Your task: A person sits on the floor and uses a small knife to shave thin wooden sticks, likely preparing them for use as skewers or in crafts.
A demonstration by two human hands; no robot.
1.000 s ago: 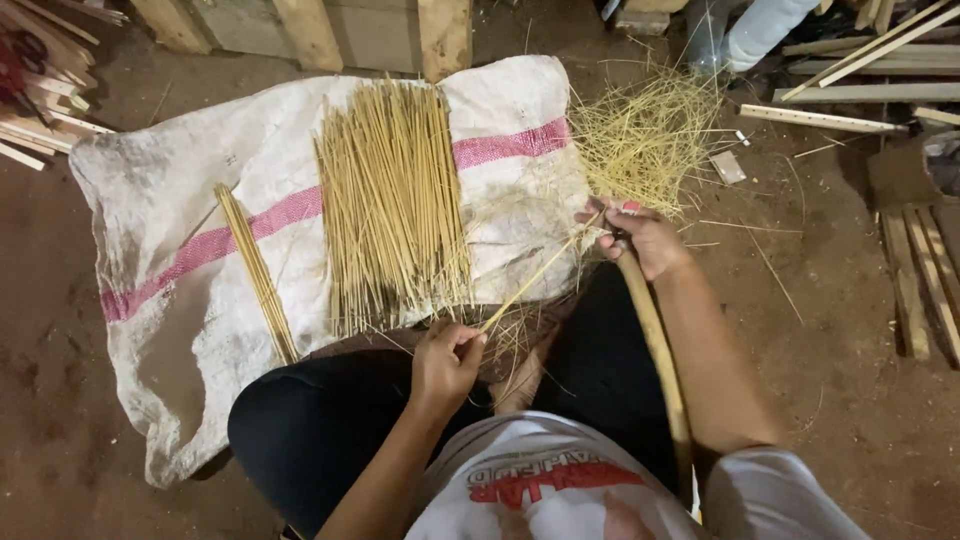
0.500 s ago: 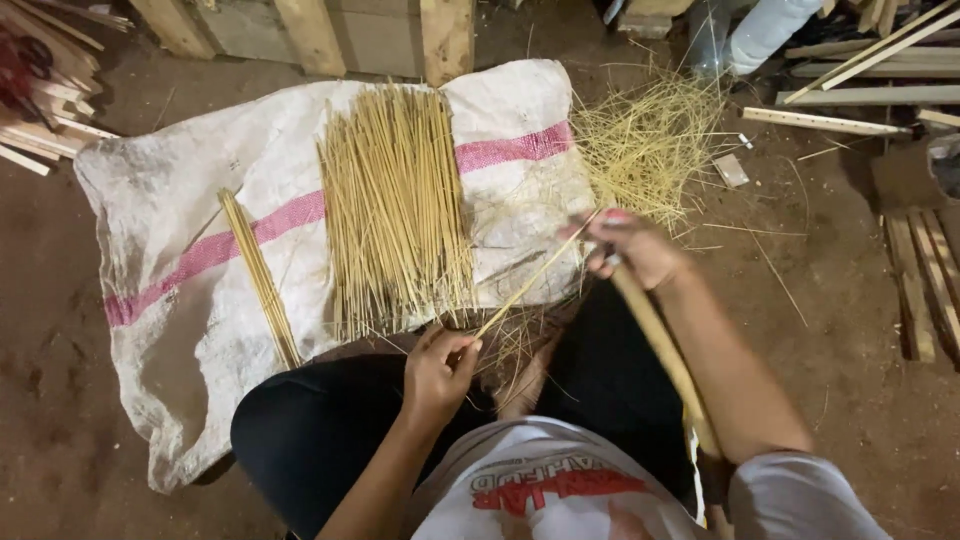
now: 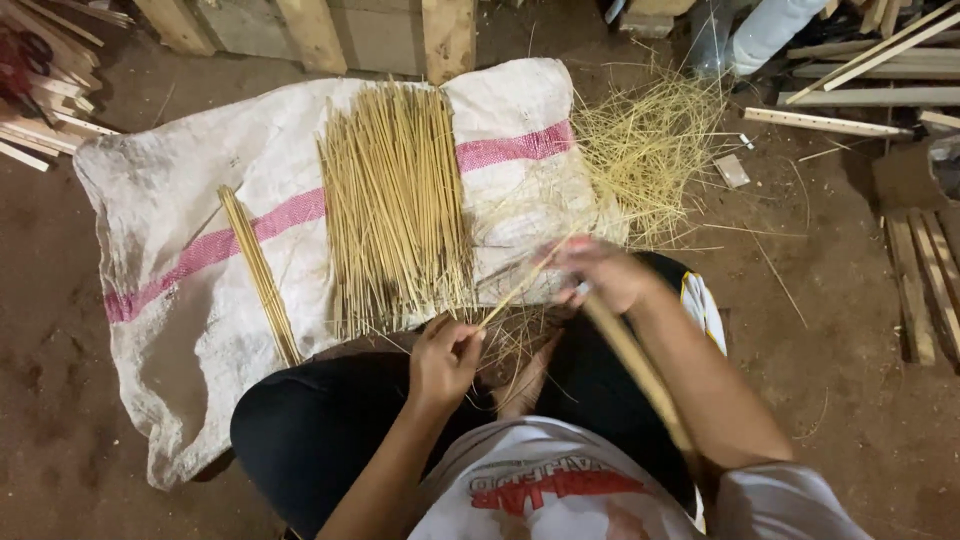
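Note:
I sit cross-legged on the dirt floor. My left hand (image 3: 447, 353) pinches the near end of a thin bamboo stick (image 3: 515, 292). My right hand (image 3: 602, 274), blurred, is closed on a small blade at the stick's far end; a long bamboo strip (image 3: 640, 372) lies along my right forearm. Ahead, a pile of several thin sticks (image 3: 395, 205) lies on a white sack with a pink stripe (image 3: 180, 210). A smaller bundle of sticks (image 3: 258, 272) lies to its left.
A heap of pale shavings (image 3: 650, 150) sits at the sack's right edge. Wooden slats (image 3: 920, 280) and strips (image 3: 830, 95) lie to the right, wooden boards (image 3: 320, 30) stand at the back, and more sticks (image 3: 40, 120) are at far left.
My right hand has drawn back towards me along the stick and is now blurred. My left hand has stayed near my knee, still gripping the stick's end.

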